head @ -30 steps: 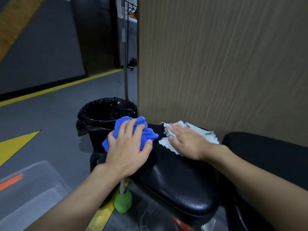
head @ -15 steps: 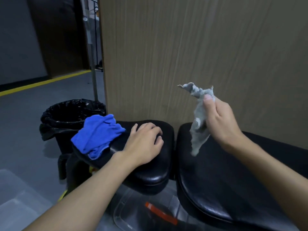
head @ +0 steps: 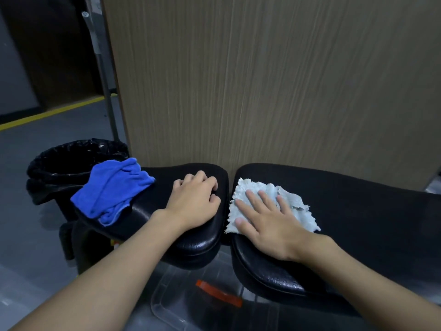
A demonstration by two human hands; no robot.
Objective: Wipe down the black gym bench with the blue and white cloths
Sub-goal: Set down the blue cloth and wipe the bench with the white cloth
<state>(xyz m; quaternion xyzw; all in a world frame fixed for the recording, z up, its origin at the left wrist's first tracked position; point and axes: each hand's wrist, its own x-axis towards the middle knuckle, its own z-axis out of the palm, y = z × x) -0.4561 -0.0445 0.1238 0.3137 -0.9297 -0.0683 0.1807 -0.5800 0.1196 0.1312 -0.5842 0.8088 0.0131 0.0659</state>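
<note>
The black gym bench has two pads: a small seat pad [head: 191,244] on the left and a long pad [head: 370,218] on the right. A crumpled blue cloth [head: 112,189] lies loose on the seat pad's left end. My left hand [head: 193,204] rests on the seat pad's right part, fingers loosely curled, holding nothing and apart from the blue cloth. A white cloth [head: 296,206] is spread on the long pad's left end. My right hand [head: 267,218] presses flat on it with straight, spread fingers.
A wood-grain panel [head: 262,80] stands right behind the bench. A bin lined with a black bag [head: 59,163] sits at the left, behind the seat pad. A clear plastic box with an orange latch [head: 214,295] lies under the bench. A grey floor with a yellow line extends to the left.
My left hand let go of the blue cloth and moved right along the seat pad. My right hand lifted the white cloth, carried it to the long pad, and now presses it flat.
</note>
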